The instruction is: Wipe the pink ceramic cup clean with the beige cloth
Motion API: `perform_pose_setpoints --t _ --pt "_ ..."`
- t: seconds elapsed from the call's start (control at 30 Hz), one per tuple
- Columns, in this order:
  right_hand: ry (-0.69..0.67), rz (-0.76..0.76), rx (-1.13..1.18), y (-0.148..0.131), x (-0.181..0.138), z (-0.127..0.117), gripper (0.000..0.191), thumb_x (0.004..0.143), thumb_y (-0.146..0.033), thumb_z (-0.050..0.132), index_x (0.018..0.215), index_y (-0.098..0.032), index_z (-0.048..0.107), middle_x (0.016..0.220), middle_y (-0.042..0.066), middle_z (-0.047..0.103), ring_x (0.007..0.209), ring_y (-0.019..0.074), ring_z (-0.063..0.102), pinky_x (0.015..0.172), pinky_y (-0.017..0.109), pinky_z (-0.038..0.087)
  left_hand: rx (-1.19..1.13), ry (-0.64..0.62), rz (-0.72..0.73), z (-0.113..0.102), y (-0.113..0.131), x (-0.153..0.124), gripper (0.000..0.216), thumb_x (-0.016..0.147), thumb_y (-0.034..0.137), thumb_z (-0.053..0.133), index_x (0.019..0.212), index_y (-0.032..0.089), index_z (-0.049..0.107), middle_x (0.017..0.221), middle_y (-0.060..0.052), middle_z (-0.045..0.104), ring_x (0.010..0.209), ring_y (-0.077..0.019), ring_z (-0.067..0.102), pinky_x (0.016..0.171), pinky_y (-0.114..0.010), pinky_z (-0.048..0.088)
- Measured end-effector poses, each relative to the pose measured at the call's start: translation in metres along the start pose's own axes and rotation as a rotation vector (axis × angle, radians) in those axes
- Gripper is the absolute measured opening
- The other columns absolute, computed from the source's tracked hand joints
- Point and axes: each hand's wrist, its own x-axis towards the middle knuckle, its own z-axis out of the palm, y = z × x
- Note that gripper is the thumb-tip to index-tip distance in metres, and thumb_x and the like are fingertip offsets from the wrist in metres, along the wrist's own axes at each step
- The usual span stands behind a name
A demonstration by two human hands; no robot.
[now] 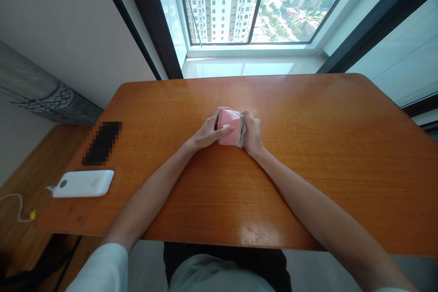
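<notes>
A small pink box (228, 130) stands on the orange wooden table (308, 155) near its middle. My left hand (209, 133) grips the box from the left, thumb lying across its near face. My right hand (252, 134) is closed against the box's right side, pressing a crumpled grey-white cloth or paper (242, 128) to it. Both forearms reach in from the near edge.
A white power bank (84, 184) with a cable lies at the table's left near corner. A blurred-out dark rectangle (102, 143) lies just behind it. A lower wooden surface (20, 200) sits to the left. A large window (253, 4) stands beyond the far edge.
</notes>
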Motion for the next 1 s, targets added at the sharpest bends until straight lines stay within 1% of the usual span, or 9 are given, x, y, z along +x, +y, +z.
perform_pose_setpoints --t 0.13,0.23,0.33,0.4,0.57,0.67,0.77,0.87,1.0 --pt "-0.011 -0.025 -0.068 -0.002 -0.002 0.0 0.072 0.096 -0.087 0.069 0.065 -0.025 0.05 0.06 -0.005 0.045 0.053 0.0099 0.036 0.05 0.028 0.029 -0.041 -0.02 -0.006 0.001 -0.002 -0.001 0.082 0.091 0.081 0.079 0.146 0.022 0.062 0.134 -0.012 0.076 0.12 -0.0311 0.074 0.106 -0.045 0.062" --pt "0.002 -0.008 -0.021 -0.005 -0.001 0.002 0.068 0.095 -0.085 0.071 0.067 -0.024 0.056 0.061 -0.005 0.049 0.054 0.0105 0.04 0.051 0.027 0.034 -0.03 -0.005 0.032 0.005 -0.011 -0.002 0.09 0.094 0.082 0.077 0.158 0.024 0.053 0.15 -0.017 0.07 0.132 -0.0346 0.072 0.117 -0.052 0.06" --pt "0.021 0.022 0.032 -0.006 0.001 0.004 0.065 0.095 -0.081 0.074 0.069 -0.024 0.06 0.062 -0.004 0.053 0.055 0.0106 0.044 0.052 0.026 0.039 0.04 0.031 0.203 0.004 -0.022 0.0 0.102 0.096 0.083 0.076 0.173 0.03 0.037 0.176 -0.021 0.049 0.157 -0.04 0.059 0.13 -0.061 0.052" --pt "0.027 0.036 0.062 -0.005 0.004 0.004 0.063 0.095 -0.079 0.075 0.068 -0.023 0.061 0.063 -0.004 0.055 0.055 0.0104 0.046 0.052 0.025 0.04 0.16 0.041 0.364 -0.001 -0.026 0.001 0.111 0.093 0.083 0.08 0.178 0.034 0.029 0.184 -0.021 0.037 0.169 -0.0427 0.046 0.137 -0.066 0.044" --pt "0.035 0.073 0.132 -0.001 0.008 0.003 0.059 0.093 -0.076 0.079 0.071 -0.023 0.066 0.067 -0.004 0.062 0.057 0.0108 0.051 0.056 0.025 0.044 0.525 -0.009 0.606 -0.015 -0.025 0.002 0.137 0.075 0.086 0.094 0.181 0.041 0.021 0.188 -0.022 0.029 0.175 -0.0486 0.036 0.138 -0.073 0.041" --pt "0.052 0.086 0.164 0.001 0.009 0.003 0.06 0.092 -0.077 0.08 0.071 -0.023 0.063 0.068 -0.004 0.062 0.059 0.0112 0.051 0.056 0.025 0.045 0.639 -0.053 0.672 -0.016 -0.023 0.001 0.132 0.078 0.083 0.095 0.18 0.041 0.022 0.186 -0.023 0.032 0.174 -0.0481 0.039 0.136 -0.074 0.045" --pt "0.053 0.075 0.179 0.001 0.01 0.002 0.06 0.092 -0.075 0.081 0.072 -0.023 0.06 0.068 -0.005 0.058 0.06 0.0102 0.048 0.056 0.025 0.041 0.679 -0.023 0.689 -0.012 -0.021 0.001 0.117 0.087 0.073 0.093 0.176 0.037 0.027 0.178 -0.023 0.041 0.169 -0.0457 0.045 0.132 -0.074 0.05" --pt "0.027 0.082 0.173 0.001 0.009 0.0 0.06 0.095 -0.074 0.079 0.073 -0.022 0.058 0.069 -0.005 0.056 0.062 0.0097 0.045 0.055 0.027 0.038 0.666 0.014 0.645 -0.007 -0.017 0.0 0.11 0.088 0.071 0.092 0.172 0.032 0.032 0.168 -0.023 0.049 0.157 -0.0457 0.054 0.123 -0.071 0.061" --pt "0.016 0.078 0.176 0.001 0.004 -0.001 0.059 0.097 -0.07 0.081 0.072 -0.022 0.057 0.067 -0.005 0.052 0.064 0.0096 0.043 0.055 0.027 0.035 0.561 0.078 0.576 -0.002 -0.012 0.0 0.105 0.09 0.065 0.092 0.169 0.027 0.034 0.164 -0.024 0.053 0.148 -0.0463 0.06 0.118 -0.071 0.064"
